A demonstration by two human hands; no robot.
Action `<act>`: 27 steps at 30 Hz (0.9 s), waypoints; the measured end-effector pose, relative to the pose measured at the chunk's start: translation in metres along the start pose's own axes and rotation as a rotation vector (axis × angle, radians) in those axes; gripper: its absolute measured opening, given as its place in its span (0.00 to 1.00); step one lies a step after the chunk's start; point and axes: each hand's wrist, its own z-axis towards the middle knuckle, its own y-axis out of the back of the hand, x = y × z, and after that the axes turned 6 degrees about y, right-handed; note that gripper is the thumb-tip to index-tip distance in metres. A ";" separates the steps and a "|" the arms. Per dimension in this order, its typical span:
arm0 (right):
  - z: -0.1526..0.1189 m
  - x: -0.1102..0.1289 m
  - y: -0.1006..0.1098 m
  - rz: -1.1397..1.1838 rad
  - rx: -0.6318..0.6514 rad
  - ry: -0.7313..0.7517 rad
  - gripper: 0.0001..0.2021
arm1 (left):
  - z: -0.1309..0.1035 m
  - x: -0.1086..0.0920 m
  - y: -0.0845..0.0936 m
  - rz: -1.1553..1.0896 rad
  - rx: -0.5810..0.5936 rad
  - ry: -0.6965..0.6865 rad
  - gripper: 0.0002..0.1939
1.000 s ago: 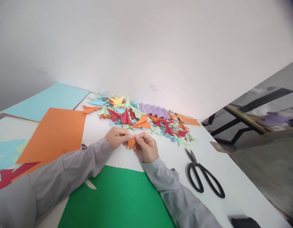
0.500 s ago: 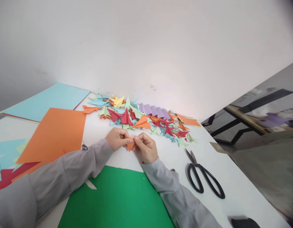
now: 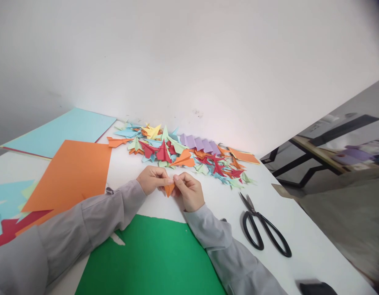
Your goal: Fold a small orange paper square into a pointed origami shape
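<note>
A small folded piece of orange paper point(image 3: 169, 189) is pinched between my two hands over the white table, its pointed end hanging downward. My left hand point(image 3: 153, 179) grips its left side with thumb and forefinger. On the other side, my right hand point(image 3: 189, 191) holds the paper the same way, the two thumbs almost meeting. Fingers cover most of the upper part of the paper. Just beyond the hands lies a pile of folded paper planes in several colours, with an orange paper plane point(image 3: 183, 159) nearest. Below my forearms is a green sheet point(image 3: 152, 258).
Black-handled scissors point(image 3: 253, 215) lie slightly spread at the right. An orange sheet point(image 3: 71, 172) and light-blue sheets point(image 3: 63, 129) are at the left, with paper scraps beneath my left sleeve. A purple pleated paper point(image 3: 199, 143) rests by the wall. A dark object point(image 3: 316, 288) sits at the front right.
My fingertips have shifted slightly on the orange paper, the left thumb now lying closer to the right one. Everything else stays in place.
</note>
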 end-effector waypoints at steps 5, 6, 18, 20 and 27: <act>0.001 0.000 0.000 0.015 -0.071 -0.025 0.16 | 0.000 -0.001 -0.002 0.000 -0.081 0.019 0.15; 0.002 0.000 0.000 0.027 -0.091 -0.034 0.16 | 0.000 -0.001 -0.002 -0.002 -0.090 0.018 0.15; 0.002 -0.001 0.000 0.056 -0.072 -0.070 0.17 | 0.002 0.001 -0.002 -0.028 -0.161 -0.003 0.15; 0.001 0.000 -0.001 0.040 -0.037 -0.056 0.15 | 0.002 0.000 -0.001 -0.036 -0.174 0.006 0.15; 0.000 -0.001 -0.002 0.068 0.028 -0.024 0.12 | 0.007 0.007 0.004 -0.094 -0.161 0.065 0.16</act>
